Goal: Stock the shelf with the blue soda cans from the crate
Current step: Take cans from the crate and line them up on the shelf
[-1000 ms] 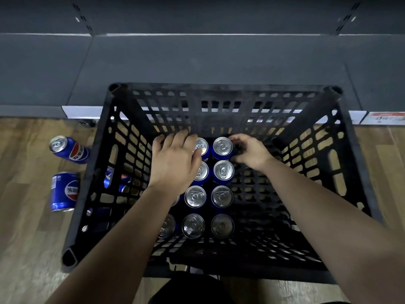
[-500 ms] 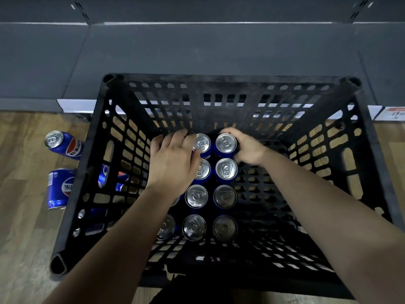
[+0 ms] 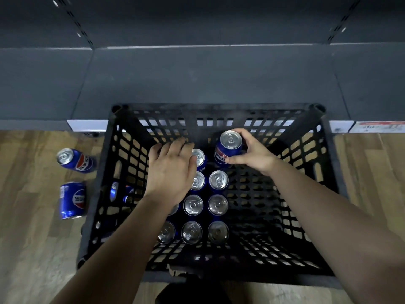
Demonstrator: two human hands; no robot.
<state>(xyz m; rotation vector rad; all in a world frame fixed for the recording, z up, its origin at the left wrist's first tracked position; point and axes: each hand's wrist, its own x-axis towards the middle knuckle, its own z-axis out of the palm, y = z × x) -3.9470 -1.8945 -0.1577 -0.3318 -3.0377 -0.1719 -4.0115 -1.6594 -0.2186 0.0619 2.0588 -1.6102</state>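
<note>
A black plastic crate [image 3: 326, 172] stands on the floor in front of a dark grey shelf [image 3: 208, 80]. Inside it, several blue soda cans [image 3: 192, 205] stand upright in rows on the left half. My right hand [image 3: 252, 152] is closed around one blue can [image 3: 228, 148], held lifted above the others near the crate's far wall. My left hand [image 3: 173, 170] rests palm down over the cans at the far left, fingers curled over a can I cannot see; whether it grips it is unclear.
Two blue cans lie on the wooden floor left of the crate, one [image 3: 76, 160] tilted, the other [image 3: 72, 200] on its side. White price strips [image 3: 87, 126] run along the shelf's front edge. The crate's right half holds no cans.
My right hand has closed on the far can of the right row and raised it out of its place. My left hand stays over the far left cans. The camera has tilted up.
</note>
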